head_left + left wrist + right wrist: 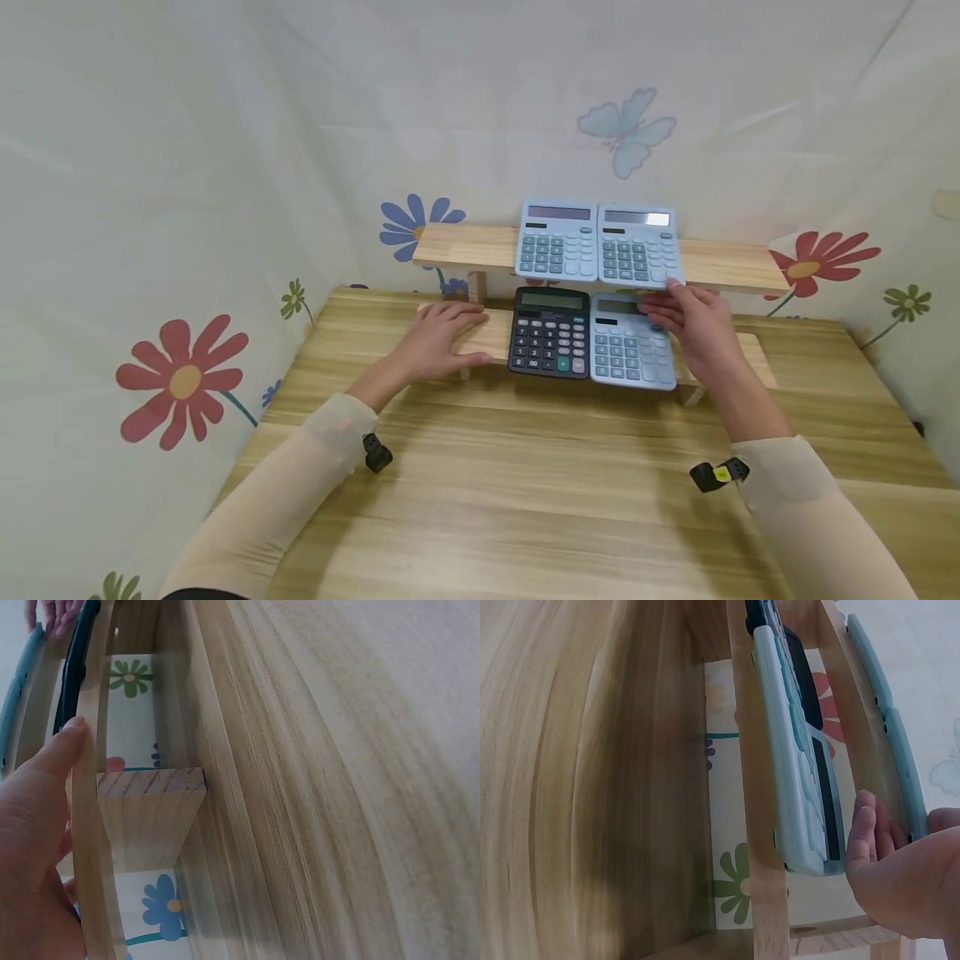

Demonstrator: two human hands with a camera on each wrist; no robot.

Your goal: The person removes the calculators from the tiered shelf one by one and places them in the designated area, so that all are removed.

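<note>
A two-tier wooden shelf holds four-function style desk calculators. On the upper board (731,265) lie two light-blue calculators side by side, the left one (557,242) touching the right one (637,250). My right hand (701,329) pinches the lower right corner of that upper right calculator, thumb on its face and fingers beneath. Below stand a black calculator (550,333) and another light-blue calculator (630,350), whose upper right part my fingers cover. My left hand (438,342) rests on the left end of the lower board (88,825), fingers spread, thumb along its front edge.
The shelf stands on a wood-grain table (510,483). A pale curtain (480,100) with printed flowers and a butterfly hangs behind and at the sides. A wooden support (150,814) holds up the lower board near my left hand.
</note>
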